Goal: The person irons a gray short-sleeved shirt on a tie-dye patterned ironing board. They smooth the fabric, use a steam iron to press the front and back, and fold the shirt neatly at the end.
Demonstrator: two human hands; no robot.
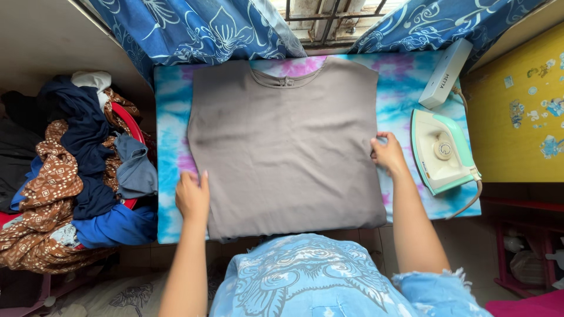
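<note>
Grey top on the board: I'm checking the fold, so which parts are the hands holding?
The left hand and right hand grip the grey top at its left and right side edges.

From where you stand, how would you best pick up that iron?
Probably by the pale handle on top of the iron, coming down from above. It lies flat on its soleplate at the tie-dye board edge, handle upward and clear. The right hand is nearest; mind the cord trailing off the near end.

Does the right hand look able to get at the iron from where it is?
Probably yes. The right hand rests on the grey garment's right edge, and the iron lies just beside it on the tie-dye cloth, nothing between them.
</note>
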